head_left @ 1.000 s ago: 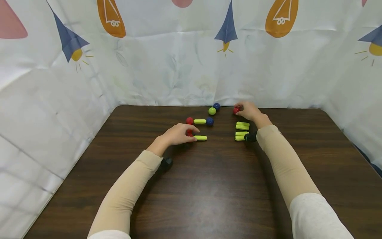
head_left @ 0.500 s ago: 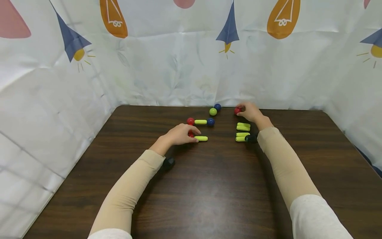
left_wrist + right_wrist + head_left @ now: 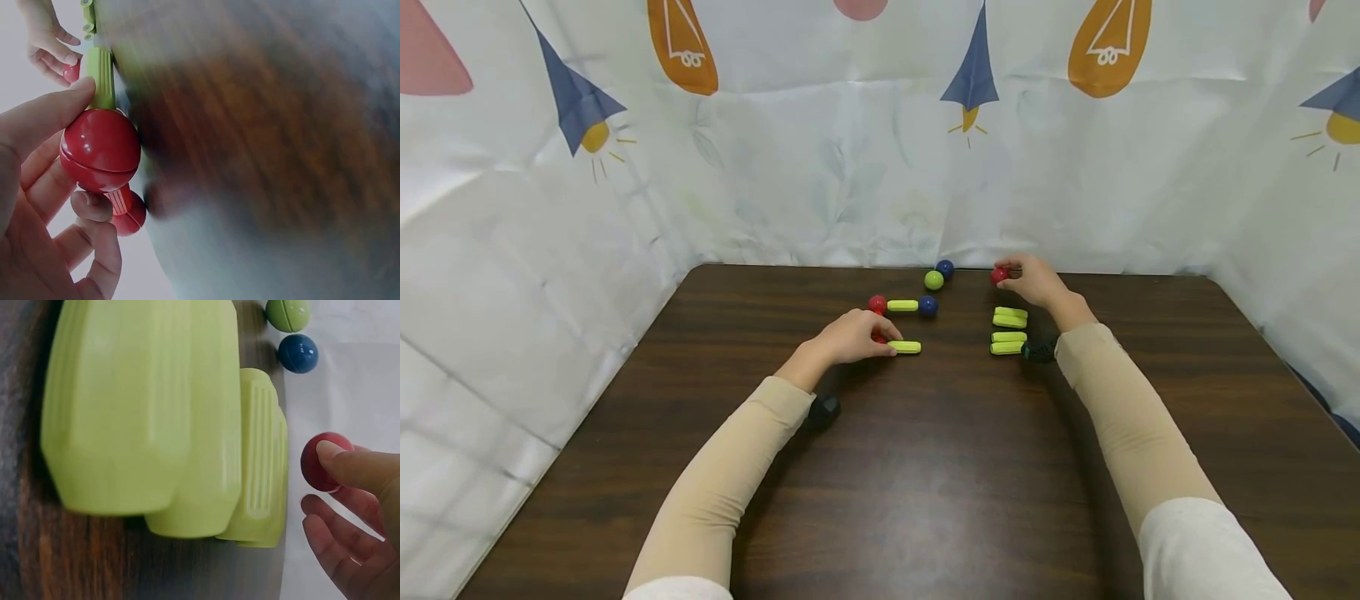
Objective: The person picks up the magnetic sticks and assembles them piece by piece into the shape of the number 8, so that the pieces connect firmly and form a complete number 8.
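My left hand holds a ball-and-rod toy frame at its near corner. In the left wrist view the thumb lies along a yellow-green rod, and the fingers curl about the glossy red ball that the rod joins. A short red rod links this ball to a second red ball. From that far corner another yellow-green rod runs to a blue ball. Near the table's back edge my right hand pinches a loose red ball between thumb and fingers.
A loose green ball and a blue ball sit side by side at the back edge. Several loose yellow-green rods lie in pairs below the right hand. A patterned white cloth hangs behind the brown table.
My right hand and forearm have shifted slightly to the right, with the red ball still pinched. The left hand and the toy frame stay where they were.
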Demonstrator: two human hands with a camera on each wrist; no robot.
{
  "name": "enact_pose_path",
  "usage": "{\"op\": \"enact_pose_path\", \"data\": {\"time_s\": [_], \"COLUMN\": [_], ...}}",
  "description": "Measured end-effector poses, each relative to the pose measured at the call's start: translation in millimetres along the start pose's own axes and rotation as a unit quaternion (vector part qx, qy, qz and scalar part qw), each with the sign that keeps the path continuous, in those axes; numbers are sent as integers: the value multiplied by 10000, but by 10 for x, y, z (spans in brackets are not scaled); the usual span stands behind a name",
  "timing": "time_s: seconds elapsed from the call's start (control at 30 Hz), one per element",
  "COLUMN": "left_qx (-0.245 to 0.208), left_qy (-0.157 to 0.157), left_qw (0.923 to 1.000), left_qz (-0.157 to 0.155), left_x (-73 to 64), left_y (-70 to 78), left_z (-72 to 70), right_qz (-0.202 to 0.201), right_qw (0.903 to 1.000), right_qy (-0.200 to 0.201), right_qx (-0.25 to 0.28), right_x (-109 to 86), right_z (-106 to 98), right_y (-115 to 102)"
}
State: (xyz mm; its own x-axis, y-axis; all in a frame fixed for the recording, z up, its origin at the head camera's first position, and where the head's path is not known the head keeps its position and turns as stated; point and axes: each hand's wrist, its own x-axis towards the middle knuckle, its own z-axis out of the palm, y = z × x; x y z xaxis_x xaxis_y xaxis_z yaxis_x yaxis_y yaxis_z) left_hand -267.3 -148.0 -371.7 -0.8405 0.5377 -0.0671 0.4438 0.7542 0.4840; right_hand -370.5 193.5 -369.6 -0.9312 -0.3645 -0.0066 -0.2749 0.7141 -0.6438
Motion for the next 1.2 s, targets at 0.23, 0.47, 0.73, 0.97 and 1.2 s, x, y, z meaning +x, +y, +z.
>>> {"op": "enact_pose_path", "data": {"time_s": [0.23,0.47,0.73,0.97,1.2], "left_qx": [-56,-36,-47,-115,-225], "left_qy": [9,65,60,116,179], "left_qw": [10000,10000,10000,9998,9996], "left_qz": [-14,33,2,-86,-54], "left_x": [15,23,7,-19,-25], "left_y": [-5,-7,-2,-23,-33], "left_z": [1,-4,-7,-11,-6], "right_qz": [44,76,-279,-613,-792], "right_qw": [10000,10000,9993,9979,9966], "right_qy": [16,-20,89,130,-23], "right_qx": [22,10,-226,-129,-212], "right_x": [-54,-138,-213,-298,-361], "right_z": [-49,-137,-102,-51,26], "right_y": [-27,-82,-122,-219,-331]}}
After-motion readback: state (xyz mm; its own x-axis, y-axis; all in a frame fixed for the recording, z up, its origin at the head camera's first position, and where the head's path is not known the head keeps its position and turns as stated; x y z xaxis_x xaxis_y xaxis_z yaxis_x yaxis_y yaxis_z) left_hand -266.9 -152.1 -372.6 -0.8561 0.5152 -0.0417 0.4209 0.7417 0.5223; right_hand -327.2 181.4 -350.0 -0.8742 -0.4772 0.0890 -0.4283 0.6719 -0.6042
